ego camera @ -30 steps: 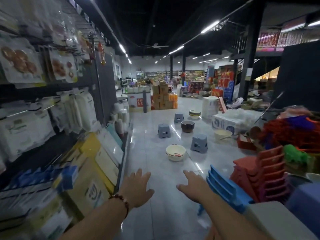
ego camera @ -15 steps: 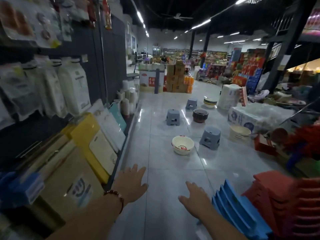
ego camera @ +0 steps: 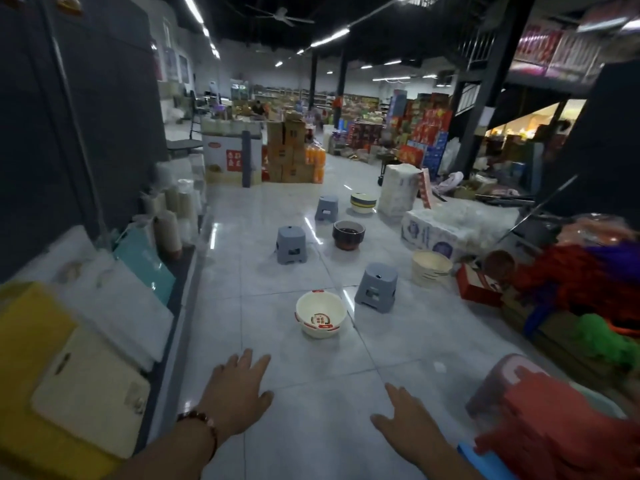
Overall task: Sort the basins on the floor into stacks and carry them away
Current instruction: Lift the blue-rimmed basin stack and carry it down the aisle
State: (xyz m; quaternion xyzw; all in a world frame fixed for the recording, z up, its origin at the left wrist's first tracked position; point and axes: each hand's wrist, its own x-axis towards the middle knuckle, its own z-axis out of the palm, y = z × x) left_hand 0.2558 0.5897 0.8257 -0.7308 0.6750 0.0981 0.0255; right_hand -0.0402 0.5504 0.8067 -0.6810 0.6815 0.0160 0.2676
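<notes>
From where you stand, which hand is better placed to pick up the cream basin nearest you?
Left, probably. The left hand is open and lies almost straight below the cream basin, with bare floor between. The right hand, also open, sits further to the side, next to the red stools.

A large shop: stacked cartons (ego camera: 285, 150) at frame centre, display shelving (ego camera: 104, 237) on the left, red stools (ego camera: 554, 420) lower right.
</notes>
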